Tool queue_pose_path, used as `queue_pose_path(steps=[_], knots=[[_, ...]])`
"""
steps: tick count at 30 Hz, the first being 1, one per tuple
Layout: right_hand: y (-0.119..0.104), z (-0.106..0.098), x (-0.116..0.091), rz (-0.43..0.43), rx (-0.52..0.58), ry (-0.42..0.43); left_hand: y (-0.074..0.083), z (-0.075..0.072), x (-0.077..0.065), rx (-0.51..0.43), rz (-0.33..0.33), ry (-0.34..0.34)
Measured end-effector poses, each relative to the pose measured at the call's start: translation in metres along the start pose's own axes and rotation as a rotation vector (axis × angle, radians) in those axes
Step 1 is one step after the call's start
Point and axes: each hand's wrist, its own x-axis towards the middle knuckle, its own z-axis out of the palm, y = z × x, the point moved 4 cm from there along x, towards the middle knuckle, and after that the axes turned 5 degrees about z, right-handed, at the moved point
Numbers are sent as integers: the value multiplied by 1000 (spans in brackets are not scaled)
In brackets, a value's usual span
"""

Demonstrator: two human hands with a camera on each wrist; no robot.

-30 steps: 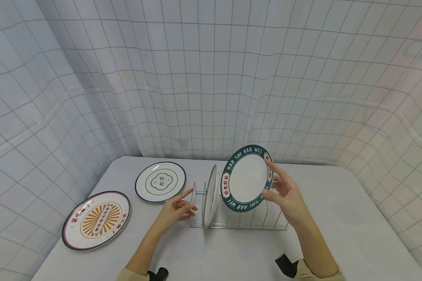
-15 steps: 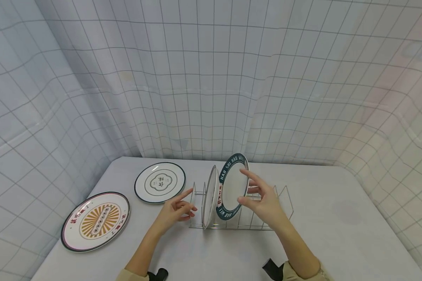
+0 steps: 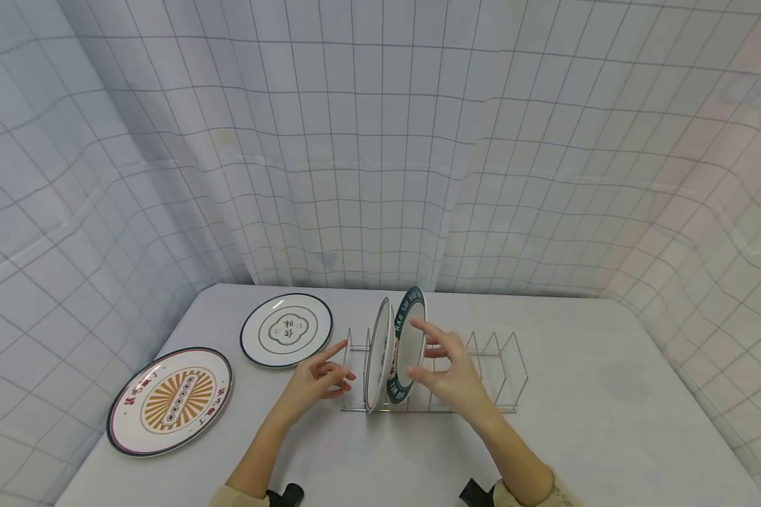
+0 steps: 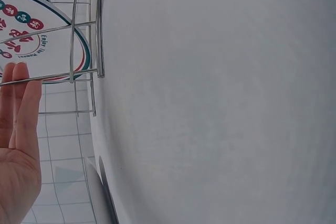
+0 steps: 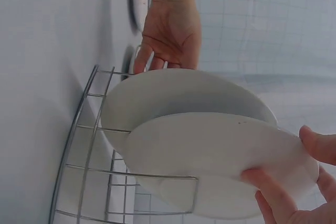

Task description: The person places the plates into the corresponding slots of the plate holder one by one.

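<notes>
My right hand pinches a white plate with a dark green lettered rim by its right side. The plate stands nearly upright, its lower edge down among the wires of a metal dish rack. Close on its left, another white plate stands on edge in the rack. In the right wrist view, the pale back of the held plate overlaps the standing plate. My left hand is at the rack's left end, its fingertips against a wire and nothing held.
On the table's left lie two flat plates: a dark-rimmed one with a grey emblem further back, and a larger one with an orange sunburst nearer. Rack slots continue to the right of the held plate. A checked curtain surrounds the white table.
My right hand has moved left and lowered the green-rimmed plate into the rack, turning it from face-on to nearly edge-on. My left hand stays at the rack's left end.
</notes>
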Motion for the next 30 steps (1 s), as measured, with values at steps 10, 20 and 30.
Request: queue_pose_path(steps=[10, 20, 30], knots=[[19, 15, -1, -38, 20, 36, 0, 2, 2, 19, 14, 2], [20, 23, -10, -24, 99, 24, 1, 0, 3, 39, 14, 19], [5, 19, -17, -132, -67, 57, 5, -2, -1, 153, 59, 107]])
